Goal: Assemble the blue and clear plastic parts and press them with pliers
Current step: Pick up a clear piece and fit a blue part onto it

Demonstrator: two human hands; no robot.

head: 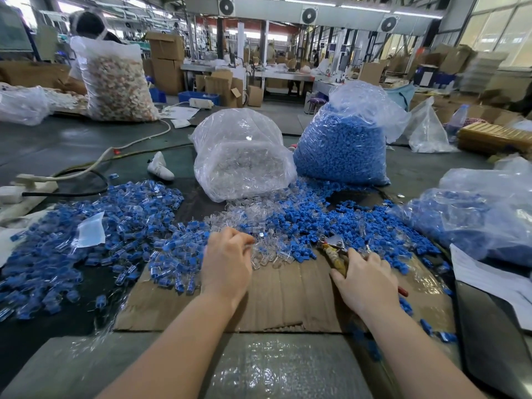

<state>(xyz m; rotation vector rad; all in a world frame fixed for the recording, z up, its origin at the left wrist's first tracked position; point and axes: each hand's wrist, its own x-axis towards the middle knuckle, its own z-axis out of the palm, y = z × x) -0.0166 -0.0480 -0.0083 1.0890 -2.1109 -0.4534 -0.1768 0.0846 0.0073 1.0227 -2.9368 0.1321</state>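
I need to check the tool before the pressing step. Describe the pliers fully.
The pliers lie flat on the cardboard sheet at the edge of the loose blue parts. The shiny metal head points away; the jaws look nearly closed. One handle looks tape-wrapped; a red tip shows behind the right hand, which rests on the handles.

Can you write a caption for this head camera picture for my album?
Left hand picks clear parts; right hand holds pliers.

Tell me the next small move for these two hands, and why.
Probably: close the left hand on one clear part from the clear pile. Its fingers are curled at that pile's edge, with nothing visibly held, while the right hand already rests on the pliers beside the loose blue parts.
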